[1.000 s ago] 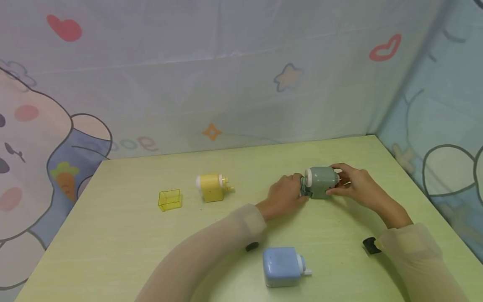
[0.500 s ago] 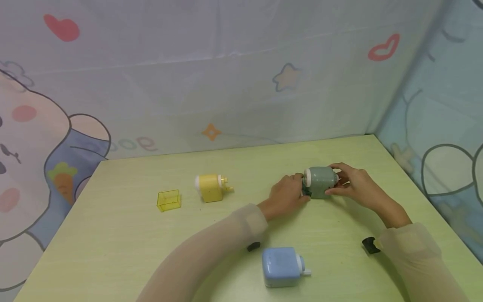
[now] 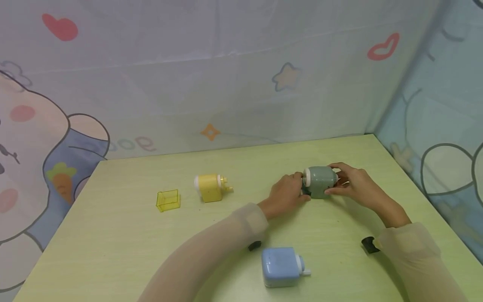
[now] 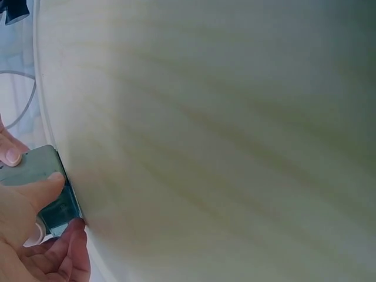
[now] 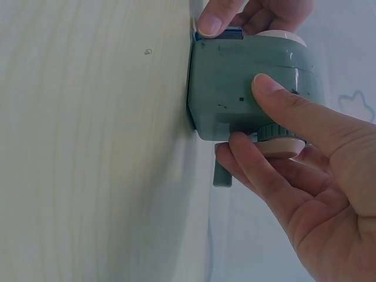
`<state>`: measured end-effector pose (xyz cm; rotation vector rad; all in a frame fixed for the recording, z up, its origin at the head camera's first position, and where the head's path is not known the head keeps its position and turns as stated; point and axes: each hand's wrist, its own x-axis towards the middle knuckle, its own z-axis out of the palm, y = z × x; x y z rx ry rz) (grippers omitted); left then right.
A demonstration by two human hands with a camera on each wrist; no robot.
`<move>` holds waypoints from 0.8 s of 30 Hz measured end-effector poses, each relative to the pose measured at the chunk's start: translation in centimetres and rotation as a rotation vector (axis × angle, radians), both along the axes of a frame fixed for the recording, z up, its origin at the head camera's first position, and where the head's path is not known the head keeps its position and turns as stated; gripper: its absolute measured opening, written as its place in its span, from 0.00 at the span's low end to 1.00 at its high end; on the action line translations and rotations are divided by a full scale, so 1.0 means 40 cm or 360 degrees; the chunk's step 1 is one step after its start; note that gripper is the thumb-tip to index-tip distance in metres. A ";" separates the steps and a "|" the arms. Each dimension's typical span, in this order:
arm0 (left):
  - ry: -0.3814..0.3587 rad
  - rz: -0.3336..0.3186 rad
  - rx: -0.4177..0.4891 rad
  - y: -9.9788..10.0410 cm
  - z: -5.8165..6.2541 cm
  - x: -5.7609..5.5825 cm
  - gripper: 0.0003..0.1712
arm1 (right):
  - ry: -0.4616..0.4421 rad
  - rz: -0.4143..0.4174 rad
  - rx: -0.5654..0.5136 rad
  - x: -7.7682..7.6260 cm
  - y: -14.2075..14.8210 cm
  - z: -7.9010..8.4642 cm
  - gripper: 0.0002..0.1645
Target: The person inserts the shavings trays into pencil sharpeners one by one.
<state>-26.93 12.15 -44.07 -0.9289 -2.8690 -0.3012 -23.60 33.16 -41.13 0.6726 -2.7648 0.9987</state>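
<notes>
A green crank pencil sharpener (image 3: 320, 182) stands near the back right of the table. My right hand (image 3: 356, 184) holds it at its crank end; in the right wrist view the thumb lies on the body and the fingers curl by the crank handle (image 5: 222, 167). At the opposite end my left hand (image 3: 285, 195) pinches a dark green see-through shavings drawer (image 4: 61, 210) between thumb and fingers. That drawer sits mostly inside the sharpener's body, and the left fingers hide part of it in the head view.
A yellow pencil sharpener (image 3: 210, 187) stands left of my hands, with a clear yellow shavings drawer (image 3: 168, 200) apart from it on the table (image 3: 124, 235). Nearer me is a blue pencil sharpener (image 3: 280, 266). A patterned cloth (image 3: 241, 96) hangs behind the table.
The green drawer has slid further into the sharpener, and less of it shows by my left fingers. My right hand keeps its hold almost unmoved.
</notes>
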 end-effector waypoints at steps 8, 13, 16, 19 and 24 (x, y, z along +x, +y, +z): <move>-0.0014 -0.0023 0.0019 0.000 0.002 -0.001 0.38 | -0.0003 0.0007 -0.0016 0.001 -0.002 0.002 0.36; -0.0024 -0.0040 0.0019 0.003 0.002 -0.005 0.39 | -0.0014 -0.0002 -0.0018 0.001 -0.003 0.002 0.36; -0.0021 -0.0071 0.0037 0.004 0.000 -0.010 0.39 | -0.0010 -0.0004 -0.0018 0.001 -0.002 0.001 0.36; -0.0024 -0.0120 0.0065 0.002 -0.003 -0.016 0.39 | -0.0011 0.0001 -0.0024 0.001 0.000 0.001 0.36; -0.0052 -0.0186 0.0136 -0.001 -0.007 -0.026 0.39 | -0.0013 0.0005 -0.0020 0.001 0.002 0.001 0.36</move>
